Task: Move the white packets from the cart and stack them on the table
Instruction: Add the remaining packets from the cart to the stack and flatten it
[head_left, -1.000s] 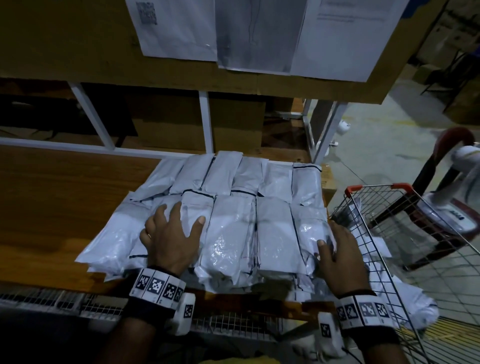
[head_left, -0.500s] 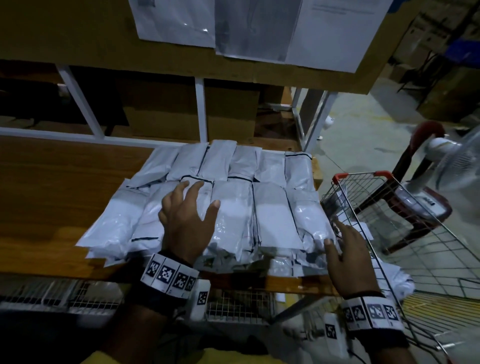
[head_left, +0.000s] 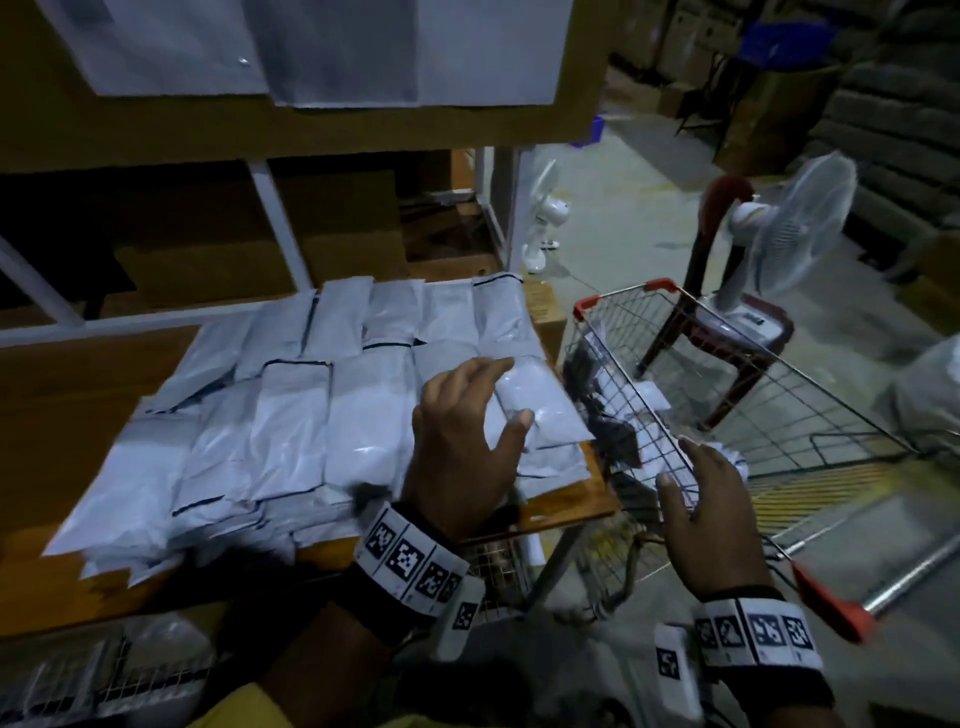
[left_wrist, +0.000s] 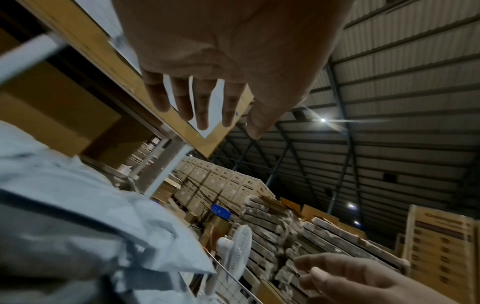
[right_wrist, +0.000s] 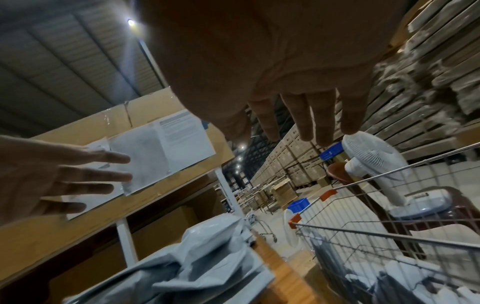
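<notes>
- Both hands empty, fingers loose and spread: the left hand (head_left: 462, 441) hovers over the table's right edge, the right hand (head_left: 711, 514) over the cart (head_left: 779, 374).
- White packets (head_left: 291, 415) lie in overlapping rows, reaching the table (head_left: 78, 395) front and right edges; more sit in the cart.
- Slick packets overhanging the front edge could slide off if nudged.
- Posted sheets (right_wrist: 166, 148) and wristband codes: nothing legible.
</notes>
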